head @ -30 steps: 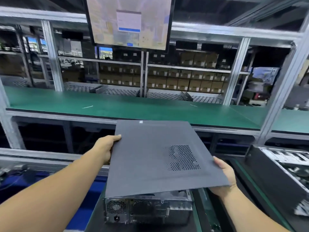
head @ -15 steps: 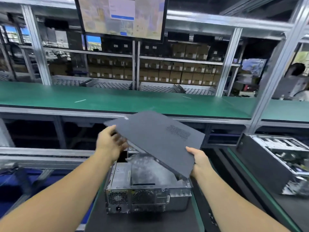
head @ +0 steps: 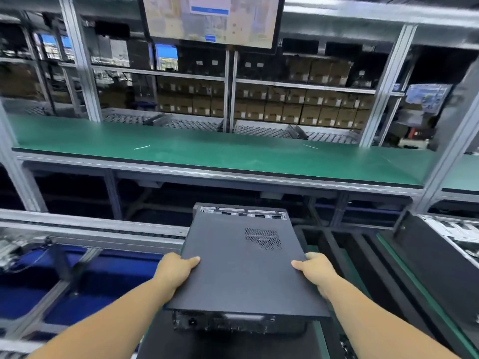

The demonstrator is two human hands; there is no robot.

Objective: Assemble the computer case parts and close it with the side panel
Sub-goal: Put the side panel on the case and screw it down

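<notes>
Left hand (head: 178,268), right hand (head: 317,270) | grip side panel (head: 241,268) | no legible writing

— Can you read anything on the big flat monitor (head: 211,20) hanging over the green bench?

— No. It shows a pale window with a blue bar, but every line is blurred.

— The white stickers on the brown cardboard boxes (head: 298,104) on the shelves?

— Too small (mere white patches). The small blue-lit screens (head: 167,57) behind the frame and the bluish sheet (head: 425,97) pinned at far right are just as illegible.

— So no text at all?

— None that can be made out.
</notes>
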